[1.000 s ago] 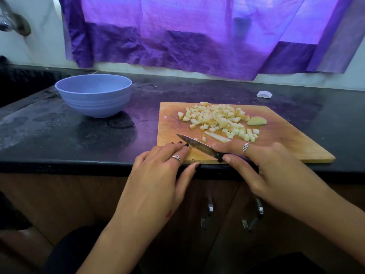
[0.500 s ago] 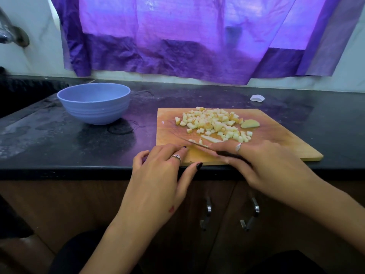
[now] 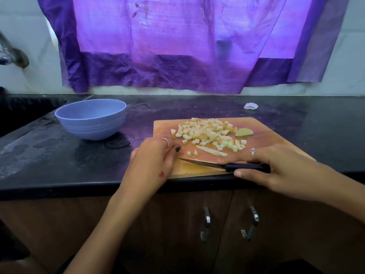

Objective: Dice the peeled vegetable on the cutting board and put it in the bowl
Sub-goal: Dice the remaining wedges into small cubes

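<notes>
Head view: a knife (image 3: pixel 223 165) is gripped by its black handle in the right hand (image 3: pixel 276 171). Diced vegetable (image 3: pixel 209 133) is heaped on the cutting board (image 3: pixel 266 139) just beyond that grip. The board's left edge is clasped by the left hand (image 3: pixel 154 157), fingers curled. The bowl (image 3: pixel 90 119) stands further left.

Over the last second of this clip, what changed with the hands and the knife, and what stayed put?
The left hand moved from the counter edge onto the cutting board's left side, fingers now curled. The right hand still holds the knife, lower near the front edge. Diced pieces, strip, end slice and bowl unchanged.
</notes>
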